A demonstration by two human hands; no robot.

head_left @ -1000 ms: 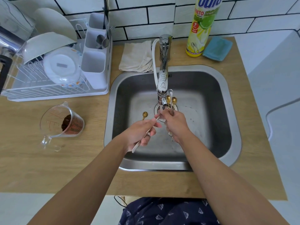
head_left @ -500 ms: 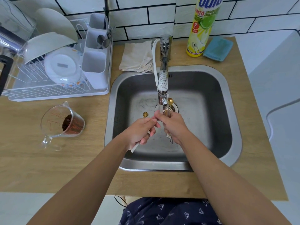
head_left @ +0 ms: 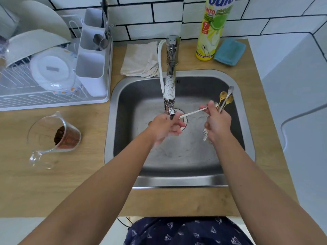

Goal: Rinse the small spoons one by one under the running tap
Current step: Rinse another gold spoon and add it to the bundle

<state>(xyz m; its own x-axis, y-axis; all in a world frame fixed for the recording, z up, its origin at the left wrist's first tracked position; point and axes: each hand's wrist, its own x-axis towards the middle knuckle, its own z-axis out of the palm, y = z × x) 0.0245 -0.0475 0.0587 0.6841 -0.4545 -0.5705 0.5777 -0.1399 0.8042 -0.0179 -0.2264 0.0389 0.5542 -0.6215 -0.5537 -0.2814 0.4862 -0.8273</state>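
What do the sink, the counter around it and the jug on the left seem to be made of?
The sink looks like brushed stainless steel: grey, with soft reflections along its rim. The counter shows pale wood grain, though it could be laminate or veneer. The jug is see-through with printed marks, so glass or clear plastic; the picture does not settle which.
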